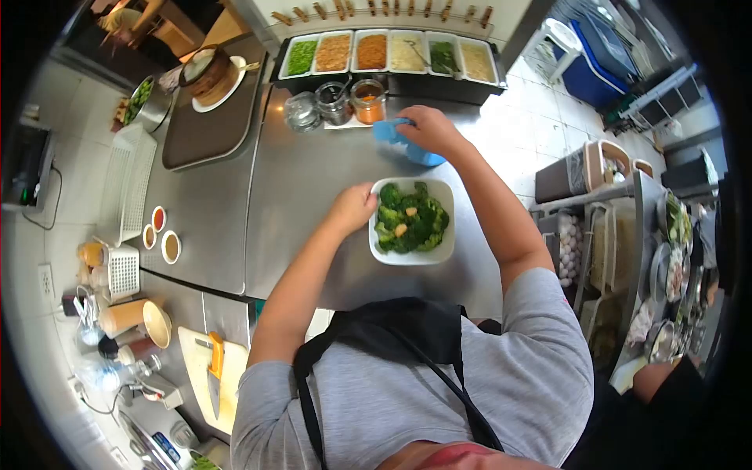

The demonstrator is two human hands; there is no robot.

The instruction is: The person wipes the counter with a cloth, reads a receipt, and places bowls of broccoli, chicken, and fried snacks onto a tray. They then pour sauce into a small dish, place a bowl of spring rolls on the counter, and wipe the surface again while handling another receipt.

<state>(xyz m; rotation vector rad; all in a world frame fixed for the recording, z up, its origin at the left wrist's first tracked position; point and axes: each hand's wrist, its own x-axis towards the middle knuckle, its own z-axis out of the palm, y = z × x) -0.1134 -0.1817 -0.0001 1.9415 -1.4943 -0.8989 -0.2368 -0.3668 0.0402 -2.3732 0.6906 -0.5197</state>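
Head: jars (335, 105) beyond bowl (415, 259)

counter (298, 180): metal, smooth, glossy | bowl (415, 259): glossy | jars (368, 100): clear glass | tray (196, 145): matt | apron (415, 329): matt cloth

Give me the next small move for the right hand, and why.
Probably draw the blue item back toward the bowl's rim: the right hand has hold of it just beyond the bowl, and the left hand grips the bowl's left side, so it should stay steady.
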